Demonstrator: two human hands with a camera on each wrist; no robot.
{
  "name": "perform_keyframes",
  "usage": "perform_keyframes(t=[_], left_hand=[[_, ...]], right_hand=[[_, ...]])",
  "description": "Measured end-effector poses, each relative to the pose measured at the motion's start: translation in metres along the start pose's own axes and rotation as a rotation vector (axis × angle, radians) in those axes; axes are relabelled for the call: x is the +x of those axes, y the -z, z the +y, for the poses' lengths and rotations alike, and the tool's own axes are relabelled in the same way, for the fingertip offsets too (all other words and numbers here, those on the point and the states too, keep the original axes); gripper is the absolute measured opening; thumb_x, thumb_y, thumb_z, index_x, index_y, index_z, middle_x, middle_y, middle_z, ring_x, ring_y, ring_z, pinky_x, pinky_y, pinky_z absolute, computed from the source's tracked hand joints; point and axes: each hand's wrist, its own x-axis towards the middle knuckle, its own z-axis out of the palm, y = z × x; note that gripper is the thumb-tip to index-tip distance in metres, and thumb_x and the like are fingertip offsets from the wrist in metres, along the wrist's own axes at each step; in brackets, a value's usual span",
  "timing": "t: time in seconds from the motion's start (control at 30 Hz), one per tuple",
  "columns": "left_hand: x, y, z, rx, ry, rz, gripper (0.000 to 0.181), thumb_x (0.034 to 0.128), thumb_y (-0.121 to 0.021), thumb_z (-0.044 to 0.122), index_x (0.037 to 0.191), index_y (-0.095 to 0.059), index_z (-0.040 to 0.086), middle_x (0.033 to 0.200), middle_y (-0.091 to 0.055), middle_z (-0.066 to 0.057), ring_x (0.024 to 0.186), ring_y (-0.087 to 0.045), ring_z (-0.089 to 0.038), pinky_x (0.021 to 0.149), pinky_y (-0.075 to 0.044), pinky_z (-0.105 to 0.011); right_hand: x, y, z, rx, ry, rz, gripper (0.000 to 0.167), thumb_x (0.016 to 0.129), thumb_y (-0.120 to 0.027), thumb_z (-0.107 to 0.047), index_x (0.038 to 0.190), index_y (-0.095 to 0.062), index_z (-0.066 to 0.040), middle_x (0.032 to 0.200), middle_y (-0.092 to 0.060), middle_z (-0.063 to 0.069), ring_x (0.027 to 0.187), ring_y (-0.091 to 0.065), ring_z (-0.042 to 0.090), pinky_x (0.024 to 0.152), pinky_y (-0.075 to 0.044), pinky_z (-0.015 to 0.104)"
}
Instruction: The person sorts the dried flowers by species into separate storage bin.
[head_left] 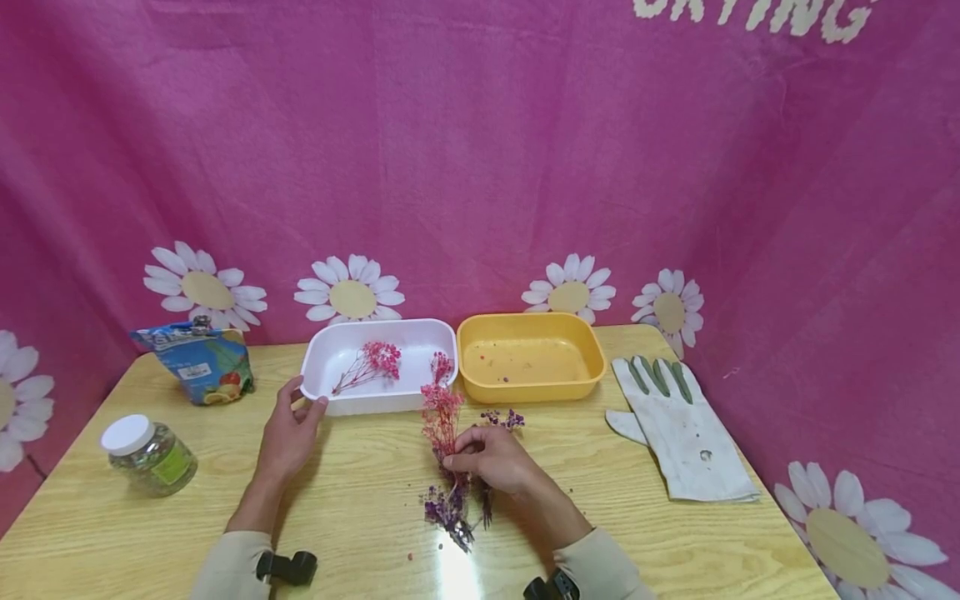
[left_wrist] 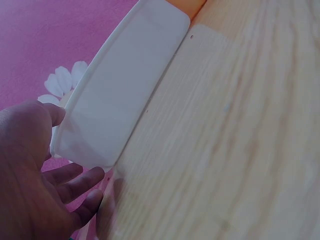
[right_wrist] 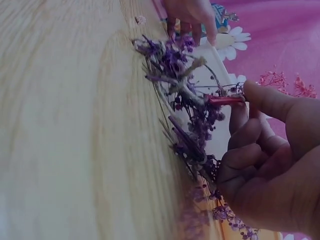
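My right hand (head_left: 498, 458) pinches the stems of a pink flower sprig (head_left: 441, 410) between thumb and fingers, its top reaching over the white tray's front right corner. Purple dried flowers (head_left: 447, 508) lie under and beside this hand; in the right wrist view the purple bunch (right_wrist: 187, 100) is next to the fingertips. My left hand (head_left: 288, 433) touches the front left corner of the white tray (head_left: 375, 405), thumb at the rim and fingers loosely bent around the corner, as the left wrist view shows. Inside that tray lies another pink sprig (head_left: 378, 360).
A yellow tray (head_left: 532, 390) with small crumbs stands against the white one. At the left are a blue pouch (head_left: 206, 367) and a white-lidded jar (head_left: 150, 457). White gloves (head_left: 686, 433) lie at the right. A pink cloth with daisies hangs behind the table (head_left: 360, 517).
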Motion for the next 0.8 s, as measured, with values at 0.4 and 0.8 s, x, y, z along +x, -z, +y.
perform_keyframes(t=[0.4, 0.8], left_hand=[[0.0013, -0.0001, -0.0018, -0.010, -0.003, -0.002, 0.067, 0.1009, -0.046, 0.039, 0.154, -0.015, 0.011, 0.153, -0.034, -0.022, 0.133, -0.047, -0.038, 0.101, -0.044, -0.046], [0.0018, -0.0016, -0.0033, -0.004, -0.003, 0.005, 0.066, 0.1013, -0.045, 0.038, 0.154, -0.015, 0.011, 0.153, -0.034, -0.022, 0.133, -0.047, -0.038, 0.102, -0.044, -0.047]], right_hand=[[0.0015, -0.0005, -0.0006, 0.012, 0.002, 0.002, 0.020, 0.080, -0.077, -0.016, 0.089, -0.064, -0.004, 0.075, -0.067, -0.003, 0.064, -0.056, 0.011, 0.057, -0.044, 0.022], [0.0031, 0.0039, -0.0035, 0.027, 0.047, 0.056, 0.027, 0.082, -0.076, -0.019, 0.099, -0.064, -0.002, 0.087, -0.065, 0.003, 0.076, -0.058, 0.013, 0.068, -0.048, 0.025]])
